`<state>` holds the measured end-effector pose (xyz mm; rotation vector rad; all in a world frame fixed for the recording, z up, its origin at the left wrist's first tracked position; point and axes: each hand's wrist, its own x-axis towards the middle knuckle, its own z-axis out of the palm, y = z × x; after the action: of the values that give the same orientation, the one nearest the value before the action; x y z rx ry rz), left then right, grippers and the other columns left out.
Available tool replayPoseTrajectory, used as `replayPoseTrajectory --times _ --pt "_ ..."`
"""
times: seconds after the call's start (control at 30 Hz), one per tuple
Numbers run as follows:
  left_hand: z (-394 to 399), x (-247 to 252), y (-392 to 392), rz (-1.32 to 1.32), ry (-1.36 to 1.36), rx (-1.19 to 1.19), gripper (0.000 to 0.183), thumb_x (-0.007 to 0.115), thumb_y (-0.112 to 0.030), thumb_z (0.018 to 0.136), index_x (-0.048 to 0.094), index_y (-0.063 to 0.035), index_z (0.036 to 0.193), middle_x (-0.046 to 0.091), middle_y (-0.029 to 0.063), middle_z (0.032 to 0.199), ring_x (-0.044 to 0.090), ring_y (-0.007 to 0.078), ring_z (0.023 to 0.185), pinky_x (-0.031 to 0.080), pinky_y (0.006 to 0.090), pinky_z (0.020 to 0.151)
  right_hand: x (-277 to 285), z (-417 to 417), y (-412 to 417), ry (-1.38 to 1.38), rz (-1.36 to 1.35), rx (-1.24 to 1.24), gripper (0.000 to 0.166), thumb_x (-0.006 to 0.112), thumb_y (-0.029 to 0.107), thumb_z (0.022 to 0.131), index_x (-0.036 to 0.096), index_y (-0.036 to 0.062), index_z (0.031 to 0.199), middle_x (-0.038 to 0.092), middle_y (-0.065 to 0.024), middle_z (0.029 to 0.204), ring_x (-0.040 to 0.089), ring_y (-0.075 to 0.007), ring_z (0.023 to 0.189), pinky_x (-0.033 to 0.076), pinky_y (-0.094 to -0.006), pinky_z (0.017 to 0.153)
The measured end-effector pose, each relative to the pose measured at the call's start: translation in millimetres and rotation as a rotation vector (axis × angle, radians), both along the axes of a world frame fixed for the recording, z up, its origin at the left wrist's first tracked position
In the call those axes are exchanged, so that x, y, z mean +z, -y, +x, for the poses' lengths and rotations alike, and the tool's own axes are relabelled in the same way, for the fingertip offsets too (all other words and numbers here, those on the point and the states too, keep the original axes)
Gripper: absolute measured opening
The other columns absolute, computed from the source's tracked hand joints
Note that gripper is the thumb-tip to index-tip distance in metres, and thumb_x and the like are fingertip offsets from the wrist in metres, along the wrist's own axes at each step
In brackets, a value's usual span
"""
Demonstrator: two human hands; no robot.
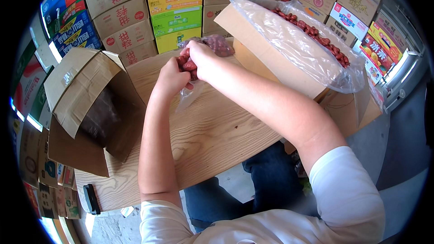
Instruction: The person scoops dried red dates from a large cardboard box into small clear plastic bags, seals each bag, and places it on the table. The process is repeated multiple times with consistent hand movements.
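Red dates (188, 67) in clear plastic show between my two hands, over the far part of the wooden table (217, 125). My left hand (172, 77) grips the near left side of this bag of red dates. Across from it, my right hand (200, 57) is closed on the bag's upper right, its fingers partly hidden. A loose clear end of the plastic (187, 97) hangs below the hands. Just beyond my right hand lies a filled clear bag of dark red dates (219, 45).
A plastic-lined carton (264, 52) of loose red dates (313, 34) sits tilted at right. At left, a cardboard box (84, 84) opens toward me, clear plastic packing (103, 113) inside. A small black object (91, 199) lies by the near left corner. Stacked cartons (176, 20) stand behind.
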<state>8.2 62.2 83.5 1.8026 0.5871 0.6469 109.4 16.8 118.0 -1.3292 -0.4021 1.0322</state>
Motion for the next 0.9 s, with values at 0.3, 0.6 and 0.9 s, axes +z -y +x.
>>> replayPoseTrajectory --times 0.3,0.6,0.9 --pt "-2.1 3.3 -3.6 -0.034 -0.051 -0.024 0.037 0.046 0.006 0.077 0.050 0.0059 0.113 0.061 0.0105 0.096 0.061 0.0188 0.075 0.052 0.0289 0.055 2.4 -4.3 -3.5 -0.069 -0.023 0.030 0.021 0.039 0.017 0.092 0.056 0.0074 0.084 0.059 -0.0076 0.074 0.056 -0.0218 0.062 0.045 -0.0384 0.050" --pt "-7.7 8.4 -2.0 0.028 -0.035 0.012 0.045 0.045 0.006 0.074 0.048 0.0077 0.120 0.062 0.0118 0.098 0.061 0.0184 0.069 0.051 0.0283 0.055 5.1 -10.0 -1.2 -0.002 -0.072 0.019 0.021 0.043 0.020 0.094 0.055 0.0047 0.100 0.058 -0.0143 0.095 0.056 -0.0276 0.078 0.047 -0.0425 0.058" --pt "-12.8 11.7 -0.7 0.116 -0.078 0.053 0.048 0.046 0.003 0.074 0.046 0.0095 0.122 0.063 0.0162 0.106 0.060 0.0157 0.062 0.049 0.0295 0.057 19.7 -18.7 10.0 0.382 -0.058 0.163 0.026 0.047 0.020 0.093 0.052 0.0041 0.113 0.051 -0.0143 0.118 0.054 -0.0278 0.093 0.048 -0.0456 0.079"
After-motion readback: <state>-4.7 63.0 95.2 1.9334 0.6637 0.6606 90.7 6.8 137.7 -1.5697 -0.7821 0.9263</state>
